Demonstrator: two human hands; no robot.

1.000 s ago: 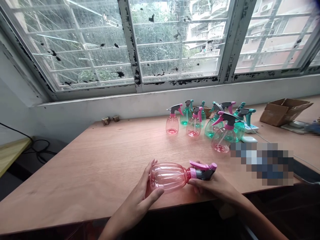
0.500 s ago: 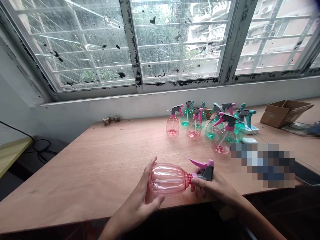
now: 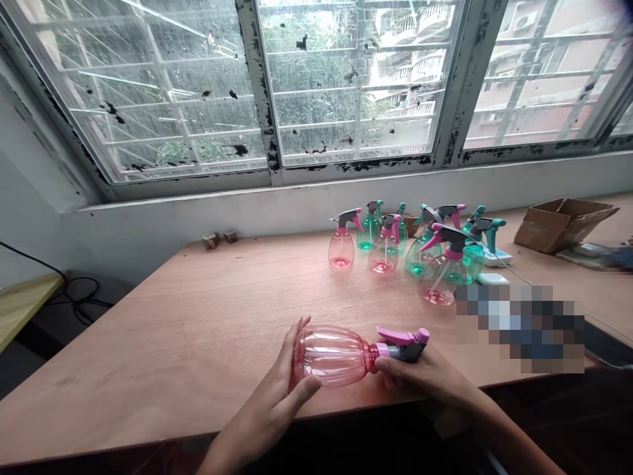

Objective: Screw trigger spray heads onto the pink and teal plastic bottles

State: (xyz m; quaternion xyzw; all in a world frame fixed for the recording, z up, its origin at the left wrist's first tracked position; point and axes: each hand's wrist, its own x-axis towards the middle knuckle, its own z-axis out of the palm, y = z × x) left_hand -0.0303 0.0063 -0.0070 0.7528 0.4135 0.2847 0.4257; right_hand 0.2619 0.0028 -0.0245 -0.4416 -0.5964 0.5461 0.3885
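A clear pink spray bottle (image 3: 333,356) lies sideways above the front edge of the wooden table, its ribbed body to the left and its spray head to the right. My left hand (image 3: 284,386) wraps round the bottle's base, thumb on the near side and fingers on the far side. At the neck, my right hand (image 3: 418,369) is closed round the pink collar and the underside of the dark grey spray head (image 3: 408,349). The pink trigger (image 3: 395,335) faces up, away from my palm. Some of my right fingers are hidden beneath the neck.
Pink spray bottles (image 3: 341,251) and green ones (image 3: 368,231) stand upright in a group at the back right. Behind them to the right is an open cardboard box (image 3: 558,224). Two small brown blocks (image 3: 210,241) sit by the wall. A blurred patch covers things at the right.
The spray head has turned about the bottle's neck, and its trigger end sits a little lower and further right. My left thumb has risen slightly and rests nearer the bottle.
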